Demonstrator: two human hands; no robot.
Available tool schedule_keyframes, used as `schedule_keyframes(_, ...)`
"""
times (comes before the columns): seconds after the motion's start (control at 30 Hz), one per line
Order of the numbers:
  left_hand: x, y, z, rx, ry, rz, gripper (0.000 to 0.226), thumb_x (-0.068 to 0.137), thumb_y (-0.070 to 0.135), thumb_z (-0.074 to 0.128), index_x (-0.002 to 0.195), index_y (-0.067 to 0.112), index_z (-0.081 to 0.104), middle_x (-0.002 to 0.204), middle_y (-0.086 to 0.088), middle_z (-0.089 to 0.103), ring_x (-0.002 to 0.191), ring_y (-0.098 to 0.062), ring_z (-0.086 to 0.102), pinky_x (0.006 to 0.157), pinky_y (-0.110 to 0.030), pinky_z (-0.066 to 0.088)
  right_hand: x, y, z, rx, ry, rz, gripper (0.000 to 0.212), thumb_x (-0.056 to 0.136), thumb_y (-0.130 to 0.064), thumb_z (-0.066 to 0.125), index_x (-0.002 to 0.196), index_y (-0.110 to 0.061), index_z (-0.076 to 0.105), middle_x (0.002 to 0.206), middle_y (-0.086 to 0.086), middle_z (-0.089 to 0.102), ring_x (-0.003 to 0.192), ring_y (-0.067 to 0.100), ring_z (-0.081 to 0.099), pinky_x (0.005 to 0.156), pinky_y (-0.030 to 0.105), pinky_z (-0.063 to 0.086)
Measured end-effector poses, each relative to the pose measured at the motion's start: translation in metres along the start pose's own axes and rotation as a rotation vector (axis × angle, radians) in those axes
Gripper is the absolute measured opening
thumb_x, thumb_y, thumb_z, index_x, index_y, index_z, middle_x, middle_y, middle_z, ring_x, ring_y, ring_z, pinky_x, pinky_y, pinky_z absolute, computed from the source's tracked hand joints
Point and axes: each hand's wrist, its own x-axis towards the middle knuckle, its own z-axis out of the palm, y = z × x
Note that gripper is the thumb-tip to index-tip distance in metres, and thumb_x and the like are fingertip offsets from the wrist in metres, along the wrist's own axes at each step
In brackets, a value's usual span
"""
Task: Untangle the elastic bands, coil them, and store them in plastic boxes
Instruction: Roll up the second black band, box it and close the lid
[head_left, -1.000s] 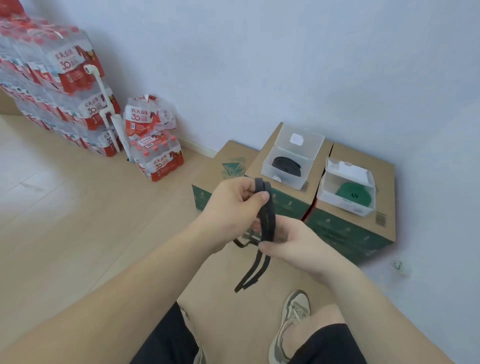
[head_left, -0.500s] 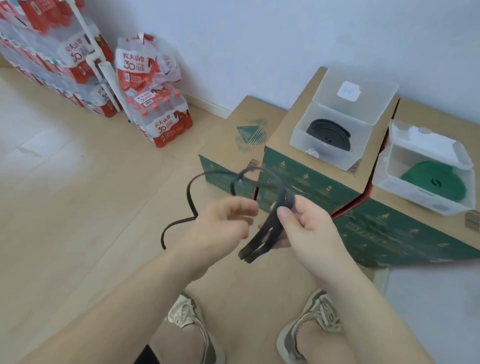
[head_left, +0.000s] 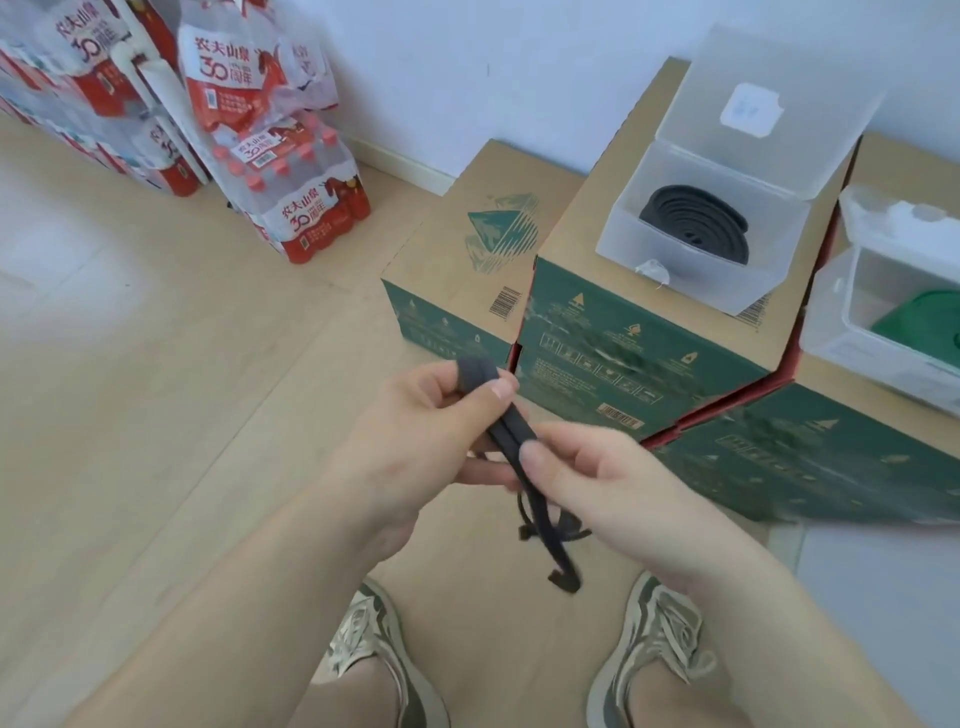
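Observation:
A dark elastic band (head_left: 511, 434), folded double, runs between both hands above the floor. My left hand (head_left: 426, 421) pinches its upper fold between thumb and fingers. My right hand (head_left: 587, 475) pinches the doubled strands lower down, and the loose ends dangle below toward my shoes. On the cardboard cartons stand two open clear plastic boxes: one (head_left: 696, 260) holds a coiled black band (head_left: 693, 223), the other (head_left: 878, 332) at the right edge holds a coiled green band (head_left: 919, 325).
Green and brown cardboard cartons (head_left: 649, 353) stand against the white wall ahead of me. Shrink-wrapped packs of water bottles (head_left: 291, 171) are stacked at the back left. Wooden floor spreads to the left. My two shoes (head_left: 374, 649) are below the hands.
The wide loop of band that swung out to the left is gone; the band is now gathered into a doubled length between my hands. The view has tilted down and closer to the cartons.

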Motion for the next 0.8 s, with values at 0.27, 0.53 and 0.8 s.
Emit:
schedule_keyframes(0.27, 0.026, 0.012, -0.007, -0.298, 0.082, 0.004, 0.014, 0.103, 0.017, 0.06, 0.103, 0.007, 0.071, 0.089, -0.005, 0.078, 0.08, -0.02, 0.077, 0.064, -0.031, 0.063, 0.004, 0.023, -0.014, -0.244, 0.051, -0.075, 0.014, 0.107, -0.028, 0.055, 0.097, -0.03, 0.065, 0.094, -0.011, 0.077, 0.093, 0.009, 0.072, 0.087, 0.03, 0.057)
schedule_keyframes(0.53, 0.038, -0.023, 0.006, 0.348, -0.091, -0.132, 0.04, 0.093, 0.008, 0.055, 0.125, 0.027, 0.069, 0.114, 0.006, 0.076, 0.107, -0.013, 0.073, 0.095, -0.039, 0.06, 0.011, 0.012, -0.012, 0.185, 0.342, -0.125, 0.013, 0.093, -0.022, 0.075, 0.096, -0.033, 0.082, 0.086, 0.008, 0.079, 0.084, 0.031, 0.077, 0.07, 0.044, 0.067)
schedule_keyframes(0.8, 0.027, -0.04, 0.026, 0.689, -0.372, 0.015, 0.02, 0.092, 0.038, 0.071, 0.112, 0.034, 0.071, 0.106, 0.014, 0.075, 0.105, -0.004, 0.068, 0.092, -0.031, 0.057, 0.012, 0.004, -0.024, 0.709, 0.417, -0.054, 0.03, 0.086, -0.03, 0.074, 0.11, -0.014, 0.079, 0.081, 0.006, 0.062, 0.066, 0.031, 0.072, 0.059, 0.042, 0.063)
